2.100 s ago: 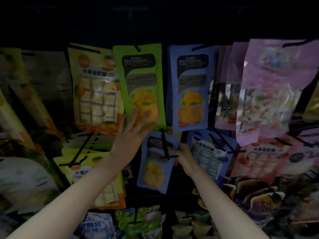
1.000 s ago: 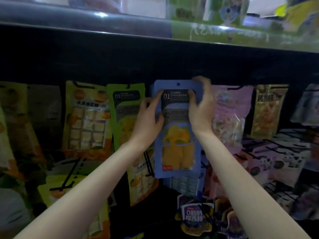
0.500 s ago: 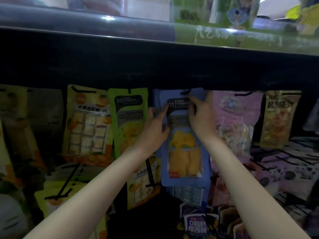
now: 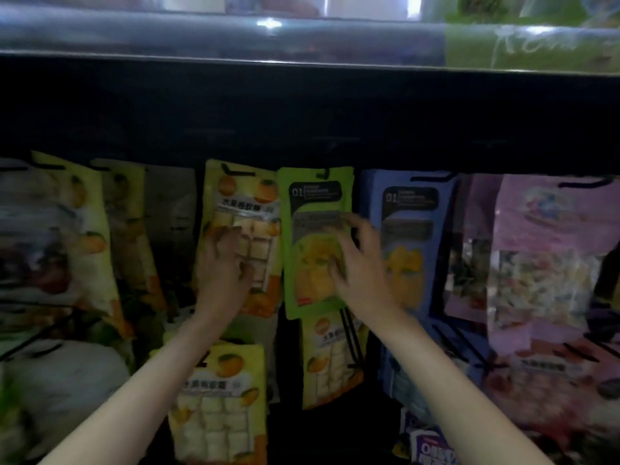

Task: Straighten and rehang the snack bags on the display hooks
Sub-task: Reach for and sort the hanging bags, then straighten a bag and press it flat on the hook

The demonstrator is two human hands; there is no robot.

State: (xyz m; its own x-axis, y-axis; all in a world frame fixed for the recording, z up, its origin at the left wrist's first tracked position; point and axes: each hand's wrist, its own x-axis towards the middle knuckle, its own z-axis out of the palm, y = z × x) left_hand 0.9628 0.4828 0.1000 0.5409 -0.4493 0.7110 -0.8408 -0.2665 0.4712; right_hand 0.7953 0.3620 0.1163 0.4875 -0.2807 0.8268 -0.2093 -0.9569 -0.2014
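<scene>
- The blue bag (image 4: pixel 407 243) has been released; it hangs just right of the right hand (image 4: pixel 360 263).
- The green bag (image 4: pixel 317 243) is now touched by loosely spread right fingers.
- The yellow bag (image 4: pixel 245 229) is now pressed by the left hand (image 4: pixel 223 263); whether it is gripped cannot be told.

"01" — green bag (image 4: pixel 317 239) (blue bag (image 4: pixel 407 243) too)

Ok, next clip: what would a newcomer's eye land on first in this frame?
Two bare arms reach up into the middle of a dim snack rack: the left hand lies on a yellow bag of cube candies, the right hand on the bright green bag beside it. To their right hang a blue bag and a pink bag.
</scene>
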